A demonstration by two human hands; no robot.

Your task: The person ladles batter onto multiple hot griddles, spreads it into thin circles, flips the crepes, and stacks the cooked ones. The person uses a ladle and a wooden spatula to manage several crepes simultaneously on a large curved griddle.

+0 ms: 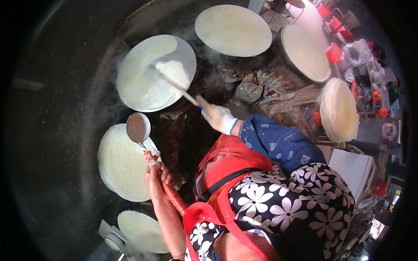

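My left hand (156,176), bare, grips the red-wrapped handle of a ladle (138,126). The ladle's round bowl hangs above the edge of a pale round flatbread (122,163) at the left. My right hand (219,118), in a white glove, is closed around the end of a long-handled spreader (179,88). Its far end lies in white batter (135,80) on a round griddle (186,54); the tip is blurred and partly hidden by the batter. The batter covers much of the griddle, leaving bare grey metal along its right side.
Further round pale sheets lie on griddles: one at the far middle (233,30), another at the far right (305,53) and one at the near left (143,232). A stack of flatbreads (339,110) stands at the right, by a white box (352,172). Steam drifts around the griddles.
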